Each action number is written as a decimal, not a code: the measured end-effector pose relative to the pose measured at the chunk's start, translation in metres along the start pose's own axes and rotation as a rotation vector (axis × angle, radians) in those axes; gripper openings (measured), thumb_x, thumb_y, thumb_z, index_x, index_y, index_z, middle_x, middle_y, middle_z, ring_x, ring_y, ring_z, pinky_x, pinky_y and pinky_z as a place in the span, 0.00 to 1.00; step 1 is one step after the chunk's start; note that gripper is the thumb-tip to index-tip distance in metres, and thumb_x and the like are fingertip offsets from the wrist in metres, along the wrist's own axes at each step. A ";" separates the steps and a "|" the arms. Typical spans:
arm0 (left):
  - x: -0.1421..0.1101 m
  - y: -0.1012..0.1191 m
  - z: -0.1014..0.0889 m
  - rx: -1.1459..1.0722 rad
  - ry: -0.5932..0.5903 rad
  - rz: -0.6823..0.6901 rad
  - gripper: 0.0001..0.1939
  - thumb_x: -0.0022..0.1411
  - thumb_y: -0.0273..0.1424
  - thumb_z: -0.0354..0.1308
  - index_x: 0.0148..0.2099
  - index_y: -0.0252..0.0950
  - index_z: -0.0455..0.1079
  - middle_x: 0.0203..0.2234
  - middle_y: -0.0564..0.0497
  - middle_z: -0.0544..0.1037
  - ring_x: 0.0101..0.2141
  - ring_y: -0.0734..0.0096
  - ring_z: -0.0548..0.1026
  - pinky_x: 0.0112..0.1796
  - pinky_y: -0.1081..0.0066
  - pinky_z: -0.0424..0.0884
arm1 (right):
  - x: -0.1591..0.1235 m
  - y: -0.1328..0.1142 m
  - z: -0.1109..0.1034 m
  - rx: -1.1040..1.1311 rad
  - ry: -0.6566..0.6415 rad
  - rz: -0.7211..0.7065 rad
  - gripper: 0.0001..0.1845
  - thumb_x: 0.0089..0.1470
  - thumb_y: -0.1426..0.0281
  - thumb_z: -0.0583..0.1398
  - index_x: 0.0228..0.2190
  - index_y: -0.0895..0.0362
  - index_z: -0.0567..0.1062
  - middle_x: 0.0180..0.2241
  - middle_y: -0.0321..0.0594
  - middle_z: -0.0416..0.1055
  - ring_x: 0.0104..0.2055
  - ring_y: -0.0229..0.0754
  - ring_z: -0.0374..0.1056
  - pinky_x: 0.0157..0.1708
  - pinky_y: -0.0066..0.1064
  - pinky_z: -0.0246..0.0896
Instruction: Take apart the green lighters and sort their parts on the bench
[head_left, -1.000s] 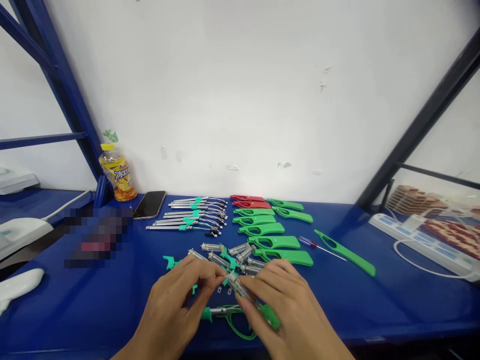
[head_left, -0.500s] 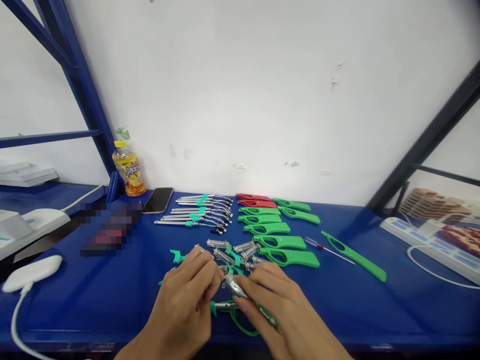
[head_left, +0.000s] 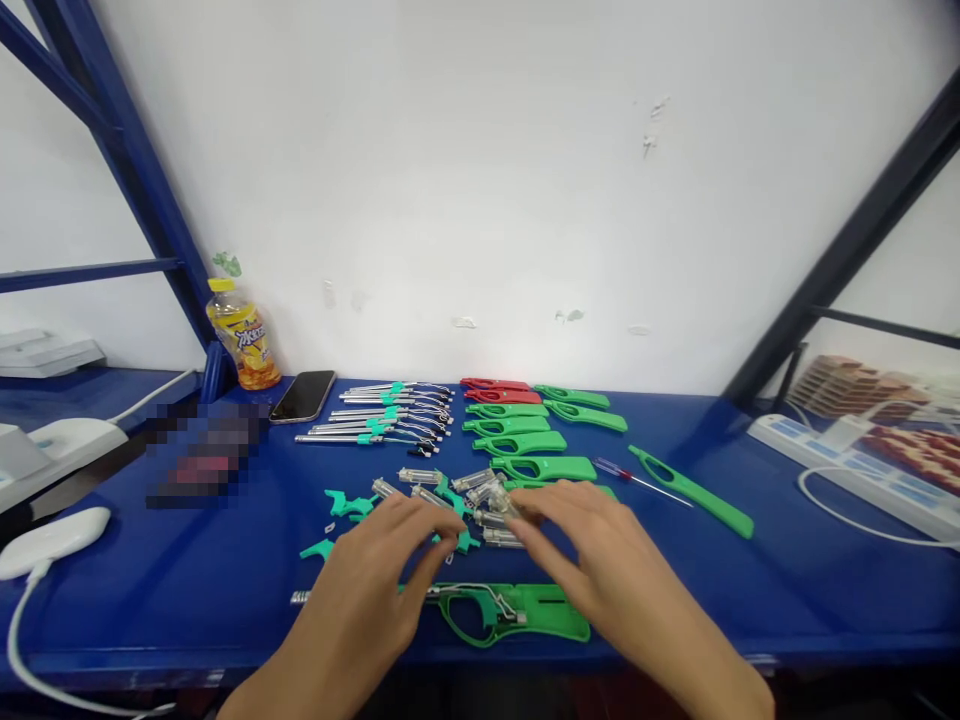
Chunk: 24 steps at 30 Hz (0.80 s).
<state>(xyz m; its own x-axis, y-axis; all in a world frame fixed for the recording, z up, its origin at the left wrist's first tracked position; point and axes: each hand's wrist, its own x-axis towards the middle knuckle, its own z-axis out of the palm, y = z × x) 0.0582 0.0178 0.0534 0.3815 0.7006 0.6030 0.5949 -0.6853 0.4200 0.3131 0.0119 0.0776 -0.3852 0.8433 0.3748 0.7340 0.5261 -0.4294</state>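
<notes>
My left hand (head_left: 394, 565) hovers over the near part of the table with thumb and fingertips pinched together; anything between them is too small to make out. My right hand (head_left: 592, 535) pinches a clear fuel tank (head_left: 499, 497) at the edge of a pile of similar clear tanks (head_left: 420, 477). Teal triggers (head_left: 345, 504) lie among and left of the pile. Below both hands lies an open green lighter shell (head_left: 555, 610) with a metal tube, wires and a teal trigger in it; my left hand covers part of the tube.
Tube assemblies with wires (head_left: 375, 413) lie in a row at the back. Green shells (head_left: 517, 442) and red shells (head_left: 501, 396) lie right of them. A screwdriver (head_left: 645, 482), a phone (head_left: 303, 396), a drink bottle (head_left: 244, 340) and a power strip (head_left: 855, 490) surround the work.
My hands have moved apart, and the right one has gone up to the pile with a clear tank. The green shell below is now more exposed. The whole view has shifted slightly.
</notes>
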 end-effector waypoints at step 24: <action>-0.018 -0.001 0.015 0.238 -0.237 0.121 0.14 0.79 0.31 0.58 0.61 0.48 0.77 0.51 0.52 0.85 0.50 0.58 0.85 0.53 0.60 0.84 | -0.003 0.014 -0.014 0.261 -0.265 0.225 0.17 0.81 0.63 0.45 0.64 0.39 0.63 0.48 0.35 0.77 0.49 0.47 0.75 0.47 0.37 0.67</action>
<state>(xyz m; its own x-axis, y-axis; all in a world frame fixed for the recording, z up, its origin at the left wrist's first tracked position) 0.0608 0.0088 0.0316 0.5965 0.6628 0.4526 0.6726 -0.7205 0.1688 0.3325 0.0154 0.0824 -0.3869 0.9213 0.0394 0.6633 0.3077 -0.6822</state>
